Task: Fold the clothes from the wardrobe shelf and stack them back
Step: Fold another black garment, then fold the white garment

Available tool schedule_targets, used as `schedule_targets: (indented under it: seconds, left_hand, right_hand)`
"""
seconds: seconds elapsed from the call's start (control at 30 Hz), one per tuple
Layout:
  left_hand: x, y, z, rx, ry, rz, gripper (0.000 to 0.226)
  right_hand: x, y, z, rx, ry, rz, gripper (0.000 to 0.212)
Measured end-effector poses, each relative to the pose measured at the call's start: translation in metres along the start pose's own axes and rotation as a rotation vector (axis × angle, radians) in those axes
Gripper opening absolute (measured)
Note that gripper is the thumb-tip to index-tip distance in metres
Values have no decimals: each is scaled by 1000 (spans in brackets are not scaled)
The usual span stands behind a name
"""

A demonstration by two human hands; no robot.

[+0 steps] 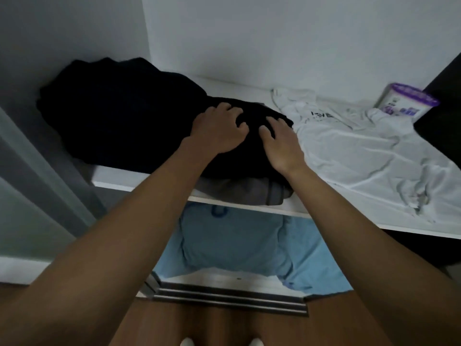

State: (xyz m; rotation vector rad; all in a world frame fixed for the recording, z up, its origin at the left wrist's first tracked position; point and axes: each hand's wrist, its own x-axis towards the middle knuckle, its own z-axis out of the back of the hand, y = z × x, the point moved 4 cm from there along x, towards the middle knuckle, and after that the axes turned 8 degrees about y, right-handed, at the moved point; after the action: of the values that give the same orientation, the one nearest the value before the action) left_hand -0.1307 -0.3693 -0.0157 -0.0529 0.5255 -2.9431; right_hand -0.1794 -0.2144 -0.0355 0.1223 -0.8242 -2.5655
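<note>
Two hands [245, 136] on one black garment [129, 116].

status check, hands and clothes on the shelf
Left hand and right hand both on the black garment, fingers curled. It lies on a grey garment. White t-shirt spread unfolded alongside.

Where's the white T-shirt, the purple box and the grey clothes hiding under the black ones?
white T-shirt [354, 151], head view, on its chest
purple box [406, 102], head view, on its front
grey clothes [249, 192], head view, on the folded edge
</note>
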Motion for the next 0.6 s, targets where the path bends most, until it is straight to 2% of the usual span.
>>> schedule_targets:
  seconds: [0.07, 0.13, 0.2, 0.27, 0.33, 0.4, 0.47, 0.6]
  left_hand:
    - [-2, -11, 6, 70, 10, 1, 54]
    - [-3, -34, 13, 64, -62, -83, 47]
    - [-5, -65, 16, -35, -145, -204, 38]
    - [-6, -96, 11, -155, -169, -262, 32]
    - [-2, -126, -3, -195, -102, -251, 30]
    - [5, -156, -26, -161, 46, -215, 32]
    - [13, -182, -52, -134, 189, -169, 32]
    - [28, -213, -94, -138, 266, -20, 24]
  right_hand:
    - [-9, -7, 12, 161, 13, 37, 44]
    - [-18, -27, 33, 278, -18, 20, 36]
    - [-28, -66, 60, 209, -80, -42, 32]
    - [-39, -114, 87, 7, -82, -185, 44]
    - [-51, -162, 111, -165, -18, -372, 63]
    - [-62, -201, 128, -244, 23, -504, 69]
    - [-69, -229, 140, -264, -8, -546, 55]
    - [-71, -261, 152, -377, -65, -423, 23]
